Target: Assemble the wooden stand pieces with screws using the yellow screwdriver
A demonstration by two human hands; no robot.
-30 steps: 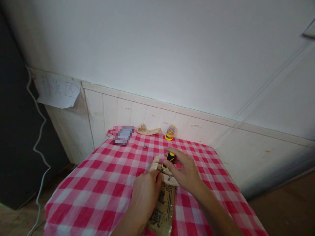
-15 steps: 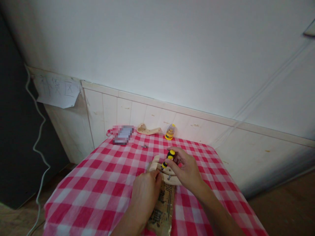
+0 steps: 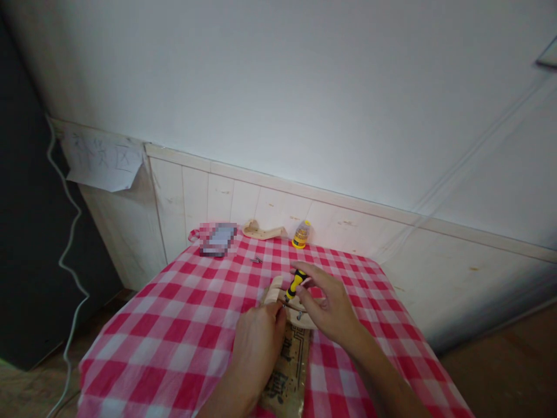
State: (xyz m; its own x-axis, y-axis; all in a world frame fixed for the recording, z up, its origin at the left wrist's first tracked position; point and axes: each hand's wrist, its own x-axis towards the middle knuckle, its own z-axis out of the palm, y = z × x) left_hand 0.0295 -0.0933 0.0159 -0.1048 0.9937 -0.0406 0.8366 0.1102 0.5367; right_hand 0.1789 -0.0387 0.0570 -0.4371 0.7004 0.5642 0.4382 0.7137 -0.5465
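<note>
A short yellow-and-black screwdriver (image 3: 297, 283) slants down to the left, between the thumb and fingers of my right hand (image 3: 328, 302). Its tip points at a pale curved wooden piece (image 3: 273, 294), close to the fingertips of my left hand (image 3: 257, 337). Those left fingers are closed at the wood's near edge; what lies right under them is partly hidden. A small metal screw (image 3: 300, 316) stands up from the wood at the right. Beneath the wood lies a brown printed board (image 3: 285, 377), stretching toward me.
A red-and-white checked cloth (image 3: 174, 325) covers the table. Toward the wall are a blurred phone-like object (image 3: 219, 239), another curved wooden piece (image 3: 262, 232), a yellow-based clear container (image 3: 301, 234) and small metal parts (image 3: 256, 260). A pale cable (image 3: 69, 255) hangs at left.
My right hand's fingers have shifted round the screwdriver handle, which now shows turned and its top a little lower and to the left. My left hand stays in place.
</note>
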